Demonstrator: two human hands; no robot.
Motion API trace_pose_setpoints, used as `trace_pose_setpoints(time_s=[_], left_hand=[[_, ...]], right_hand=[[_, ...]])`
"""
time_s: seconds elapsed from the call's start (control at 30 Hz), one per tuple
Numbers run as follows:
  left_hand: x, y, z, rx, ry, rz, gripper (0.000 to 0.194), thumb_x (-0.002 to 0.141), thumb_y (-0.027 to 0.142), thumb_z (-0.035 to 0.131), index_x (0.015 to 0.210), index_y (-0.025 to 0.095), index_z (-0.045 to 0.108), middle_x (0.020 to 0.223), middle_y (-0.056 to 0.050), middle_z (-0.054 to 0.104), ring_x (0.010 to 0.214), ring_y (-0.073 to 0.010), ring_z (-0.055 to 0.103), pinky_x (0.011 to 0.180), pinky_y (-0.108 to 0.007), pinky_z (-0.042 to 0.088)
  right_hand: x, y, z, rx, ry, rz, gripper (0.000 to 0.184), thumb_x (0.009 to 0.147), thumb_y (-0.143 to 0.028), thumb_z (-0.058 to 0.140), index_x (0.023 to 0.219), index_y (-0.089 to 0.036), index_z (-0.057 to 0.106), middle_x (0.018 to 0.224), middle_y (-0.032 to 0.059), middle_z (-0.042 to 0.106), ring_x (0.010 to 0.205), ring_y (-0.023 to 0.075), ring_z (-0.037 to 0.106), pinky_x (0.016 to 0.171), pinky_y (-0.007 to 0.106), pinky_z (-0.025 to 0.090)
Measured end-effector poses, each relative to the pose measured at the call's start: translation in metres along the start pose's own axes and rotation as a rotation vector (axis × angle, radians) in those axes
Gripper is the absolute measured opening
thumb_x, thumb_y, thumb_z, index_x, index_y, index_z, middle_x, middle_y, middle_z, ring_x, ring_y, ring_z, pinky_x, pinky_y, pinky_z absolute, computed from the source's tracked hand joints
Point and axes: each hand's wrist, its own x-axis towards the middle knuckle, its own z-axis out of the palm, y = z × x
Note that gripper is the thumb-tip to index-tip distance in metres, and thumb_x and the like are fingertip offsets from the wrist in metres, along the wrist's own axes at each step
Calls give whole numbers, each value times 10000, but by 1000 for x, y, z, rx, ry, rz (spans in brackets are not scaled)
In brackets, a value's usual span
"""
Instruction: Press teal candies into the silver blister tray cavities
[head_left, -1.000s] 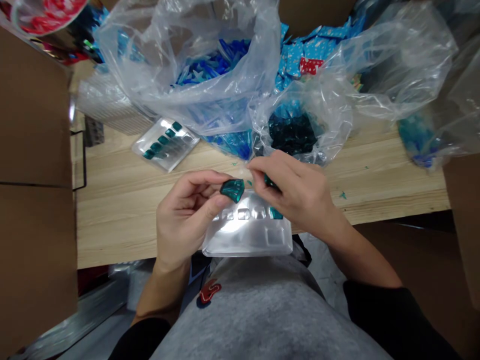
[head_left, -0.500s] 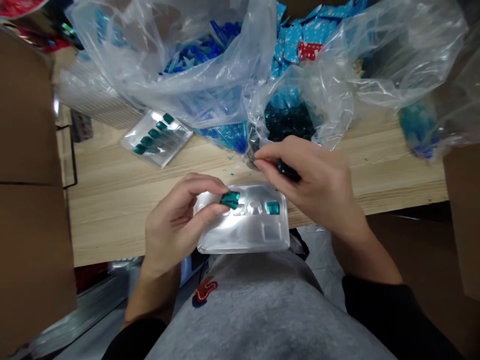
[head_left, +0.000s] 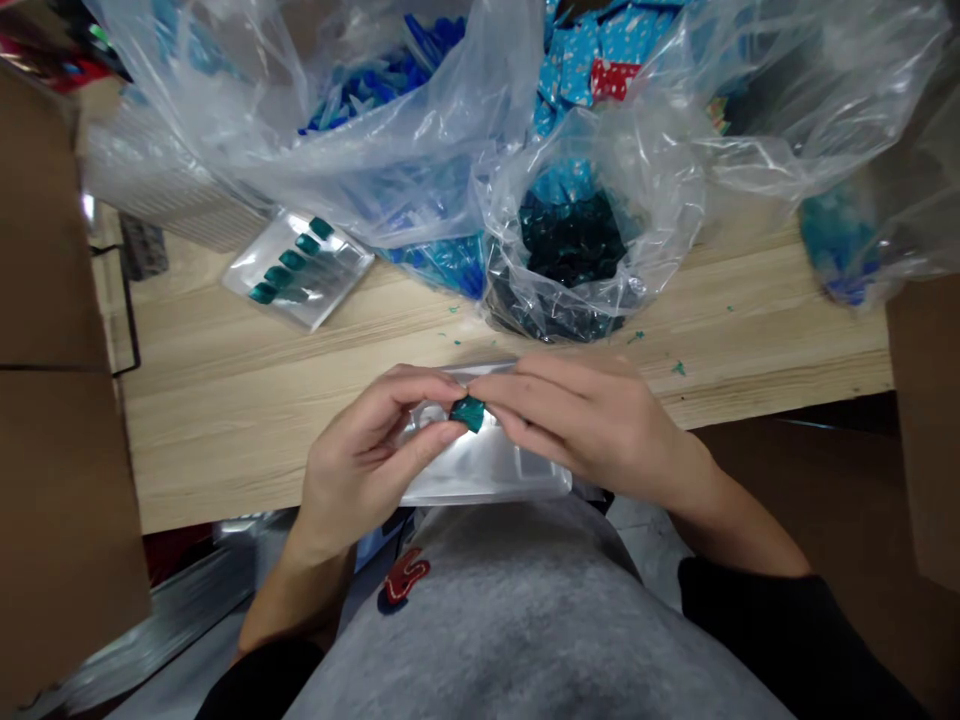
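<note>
1. a teal faceted piece (head_left: 469, 412) is pinched by the left grip (head_left: 367, 465), over a clear plastic tray (head_left: 487, 480) at the near edge of the wooden bench (head_left: 225, 430).
2. the right grip (head_left: 592, 425) is curled against the piece; whether it is closed cannot be told.
3. the piece is judged light, stiff and slippery, so it is best held by its edges.

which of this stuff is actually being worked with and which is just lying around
Being worked with: left hand, right hand, teal gem-like piece between them, clear plastic tray under them.

Lying about: second clear tray with teal pieces, plastic bag of dark teal pieces, bag of blue pieces, blue patterned packets.
</note>
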Motion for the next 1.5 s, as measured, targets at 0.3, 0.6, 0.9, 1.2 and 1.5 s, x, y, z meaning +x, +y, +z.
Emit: trace_pose_setpoints(time_s=[0.3,0.6,0.9,1.2,1.5], left_hand=[[-3,0,6,412,-263,267,375,944,103,617,1296,229,606,1139,-66,740,1041,-216,710,877,-372,621],[-3,-5,11,528,-237,349,295,941,139,635,1230,198,637,1124,-86,742,1025,-239,691,871,-400,596],[18,12,21,110,53,42,318,931,211,684,1227,323,648,1008,7,680,941,-164,648,879,-327,541],[15,9,13,-117,152,-93,229,938,251,688,1160,304,705,876,12,702,702,-102,649,592,-203,567],[3,1,11,224,168,156,362,896,212,736,1235,301,645,1008,-8,675,916,-157,661,785,-302,602]], right_hand=[[-18,16,-8,274,313,475,84,941,-228,651,957,-227,733,920,5,759,822,141,706,778,277,575],[-6,29,9,1267,195,779,193,946,-337,620,1008,-169,691,756,-49,553,516,31,430,435,163,364],[20,0,14,1376,159,735,261,940,-388,622,1072,-191,730,826,-24,646,637,59,541,529,163,457],[16,2,14,1245,107,663,251,914,-352,660,1080,-177,727,774,-35,695,539,34,521,421,134,376],[16,-11,6,838,149,537,167,898,-177,658,1000,-221,783,1078,13,788,993,140,719,894,290,578]])
